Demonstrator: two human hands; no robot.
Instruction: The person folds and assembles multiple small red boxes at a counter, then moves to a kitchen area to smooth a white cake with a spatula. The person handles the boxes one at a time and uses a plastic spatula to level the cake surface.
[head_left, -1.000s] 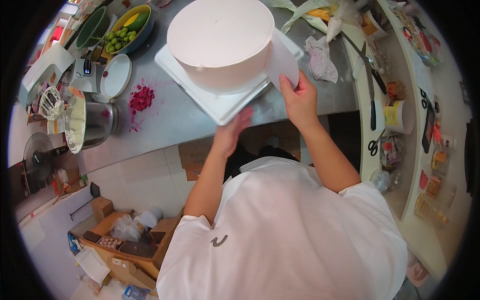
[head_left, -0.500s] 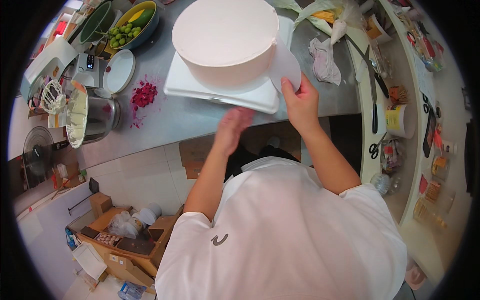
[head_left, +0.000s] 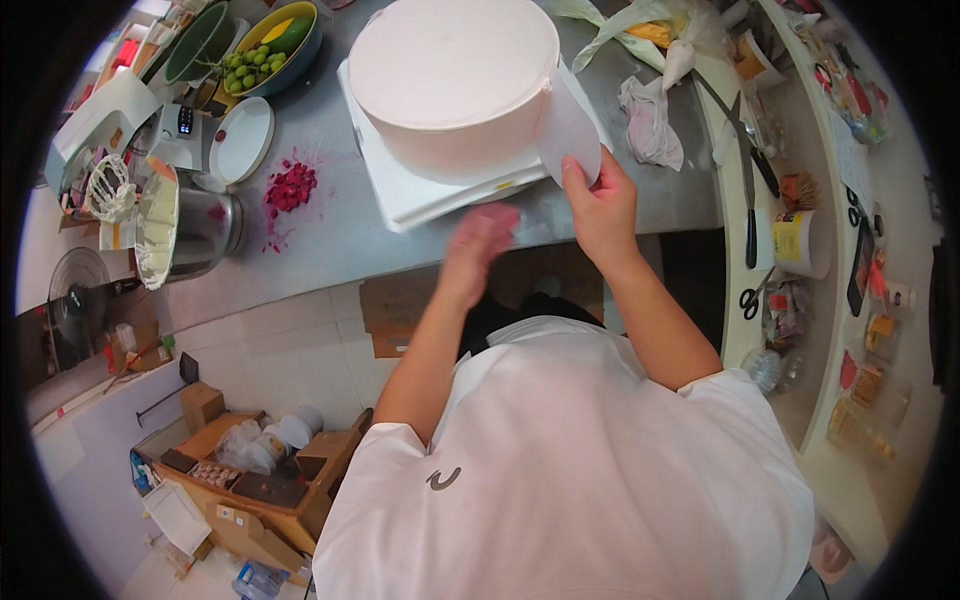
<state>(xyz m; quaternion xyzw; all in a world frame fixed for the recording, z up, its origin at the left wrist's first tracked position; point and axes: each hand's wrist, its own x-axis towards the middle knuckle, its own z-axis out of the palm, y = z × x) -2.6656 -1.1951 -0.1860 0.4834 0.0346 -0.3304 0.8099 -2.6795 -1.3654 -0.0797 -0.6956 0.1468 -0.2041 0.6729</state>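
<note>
A round cake (head_left: 455,65) with smooth, pale pinkish-white frosting stands on a square white board (head_left: 408,202). In my right hand (head_left: 602,212) is a white scraper (head_left: 571,128) with a rounded edge, pinched between thumb and fingers. Its blade stands upright against the cake's right side. Motion smears my left hand (head_left: 480,248), which is just below the board's near edge; whether it touches the board I cannot make out. Whatever supports the board underneath is mostly hidden.
Chopped dark-pink pieces (head_left: 291,186) lie on the metal table left of the board. Beyond them are a white plate (head_left: 242,140), a mixing bowl with cream (head_left: 205,228) and a fruit bowl (head_left: 312,45). A crumpled cloth (head_left: 650,122) lies right; knives (head_left: 750,195) and scissors (head_left: 752,298) lie on the side shelf.
The board has turned, so its near corner has swung from the right to the left. My left hand has shifted slightly right; my right hand and the scraper stay nearly in place.
</note>
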